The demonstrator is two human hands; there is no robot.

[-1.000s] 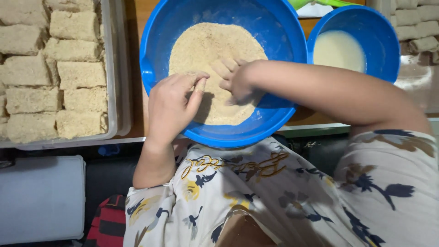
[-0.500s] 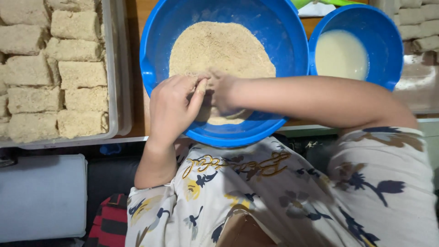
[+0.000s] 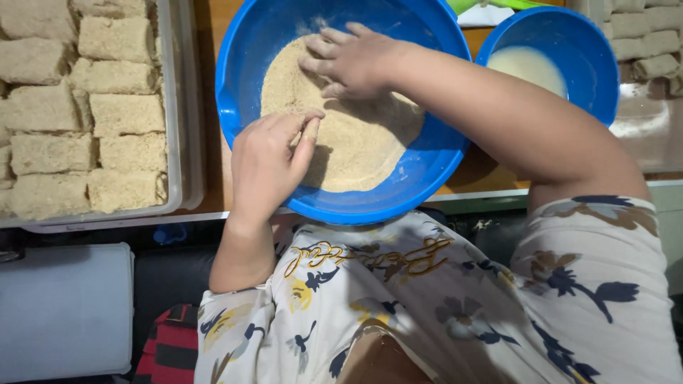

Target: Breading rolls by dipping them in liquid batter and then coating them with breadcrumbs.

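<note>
Breadcrumbs (image 3: 356,146) fill the big blue basin (image 3: 245,43), my landmark. Left hand (image 3: 267,160) at its near-left rim, fingers curled, pinching a small crumb-coated piece against the thumb. Right hand (image 3: 352,60) toward the far side of the crumb bed, fingers spread flat on it. Crumbs look dry, loose, light; they'll spill from any grip, so scoop rather than pinch. The piece seems soft, coating fragile: hold by its ends, lightly. Left of the basin, tray of coated blocks (image 3: 114,114); right of it, smaller blue bowl of pale batter (image 3: 530,67).
</note>
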